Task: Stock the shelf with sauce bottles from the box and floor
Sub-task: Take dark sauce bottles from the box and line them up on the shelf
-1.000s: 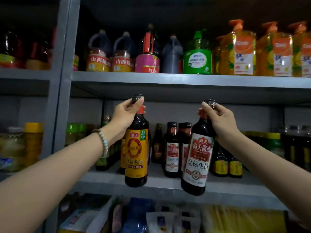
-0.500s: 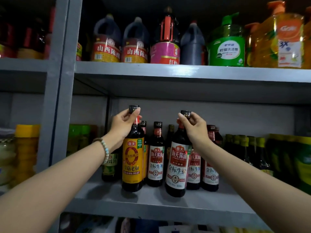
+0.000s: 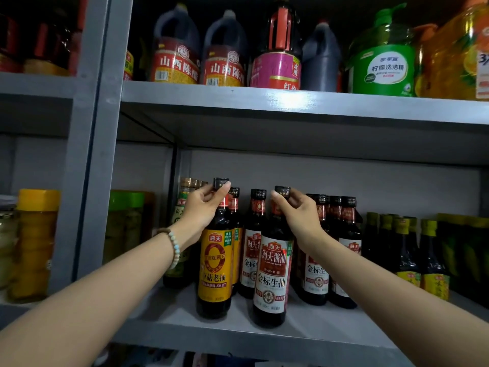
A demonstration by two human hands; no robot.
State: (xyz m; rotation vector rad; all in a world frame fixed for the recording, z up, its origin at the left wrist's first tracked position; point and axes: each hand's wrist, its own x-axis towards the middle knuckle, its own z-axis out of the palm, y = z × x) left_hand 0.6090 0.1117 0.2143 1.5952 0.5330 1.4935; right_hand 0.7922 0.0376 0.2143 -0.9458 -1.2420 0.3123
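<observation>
1. Since a second ago both held bottles have come down and inward. They hung in the air before the shelf (image 3: 330,321) then, and now their bases appear to rest on its front edge.
2. Nearest, two bare forearms reach up and forward, with a bead bracelet (image 3: 173,247) on the left wrist.
3. The left grip (image 3: 203,207) pinches the black cap of the yellow-label bottle (image 3: 214,266) between thumb and fingertips. The right grip (image 3: 296,210) pinches the cap of the red-label bottle (image 3: 272,274) the same way.
4. These two bottles stand upright side by side, near each other but apart, in front of the stock already there.
5. Just behind them, rows of matching dark bottles (image 3: 317,274) fill the middle of the shelf. Green-capped bottles (image 3: 407,250) stand to the right and jars (image 3: 37,239) in the bay to the left.
6. Farthest, the upper shelf carries big vinegar jugs (image 3: 174,49) and a green detergent bottle (image 3: 383,54).
7. This pair looks all but placed. What seems left is to let go and perhaps push each bottle back into its row. The box and the floor are out of view, so I cannot tell how many bottles still wait.
</observation>
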